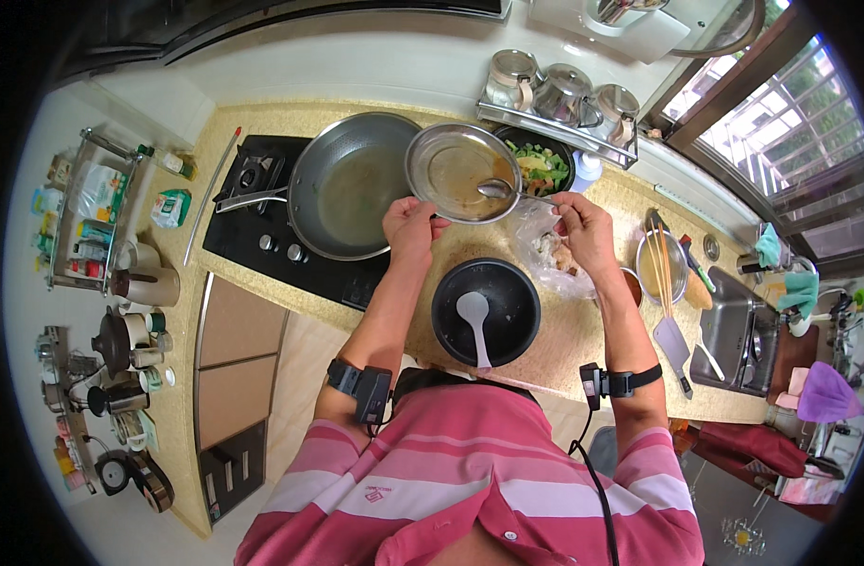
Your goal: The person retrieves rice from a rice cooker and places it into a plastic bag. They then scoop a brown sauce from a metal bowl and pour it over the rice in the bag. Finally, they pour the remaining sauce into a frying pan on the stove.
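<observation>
My left hand (413,225) grips the near rim of a round stainless steel dish (452,161), which holds a thin layer of brownish liquid. In my right hand (583,225) is the handle of a metal spoon (495,188), its bowl over the dish. Just left of the dish sits a large frying pan (365,185) with cloudy liquid, on the gas stove. Nearer my body stands a black pot (442,332) with a white rice paddle (474,311) in it. Behind the dish, a dark pan holds chopped green vegetables (540,166). A clear plastic bag (534,240) with pale food lies under my right hand.
A black gas stove (227,247) is at the left. Toward the right are a metal bowl (648,272) with wooden chopsticks (662,262) across it, a cleaver (672,347) and a sink (722,311). A rack with glass jars (511,71) stands at the back wall.
</observation>
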A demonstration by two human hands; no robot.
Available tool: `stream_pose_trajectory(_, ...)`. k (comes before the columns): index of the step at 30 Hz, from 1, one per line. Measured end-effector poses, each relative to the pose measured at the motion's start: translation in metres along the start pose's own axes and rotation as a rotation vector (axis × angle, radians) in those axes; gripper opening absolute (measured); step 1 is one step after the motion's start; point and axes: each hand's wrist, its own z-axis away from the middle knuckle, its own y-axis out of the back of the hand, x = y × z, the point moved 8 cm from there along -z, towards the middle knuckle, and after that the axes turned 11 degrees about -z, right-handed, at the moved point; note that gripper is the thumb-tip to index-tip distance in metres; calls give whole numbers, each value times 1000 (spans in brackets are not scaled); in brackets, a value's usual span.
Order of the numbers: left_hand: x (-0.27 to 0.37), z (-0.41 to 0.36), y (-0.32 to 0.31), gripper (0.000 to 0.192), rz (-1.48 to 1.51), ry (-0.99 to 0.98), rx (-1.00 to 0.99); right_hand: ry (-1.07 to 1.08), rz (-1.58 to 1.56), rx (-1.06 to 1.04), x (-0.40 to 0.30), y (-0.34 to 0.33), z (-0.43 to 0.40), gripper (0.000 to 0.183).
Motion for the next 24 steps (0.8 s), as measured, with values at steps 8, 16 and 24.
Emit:
stream_pose_trajectory(8, 5, -14, -36, 12, -46, -6, 95, 234, 276, -34, 21, -3, -27, 24)
stream_pose_trajectory(16, 20, -20, -86, 10, -246, -24, 68, 542, 528, 69, 24, 0, -15, 37)
stream_pose_trajectory(24, 48, -18, -119, 4, -469, -35, 62, 589, 535, 118, 24, -4, -16, 24)
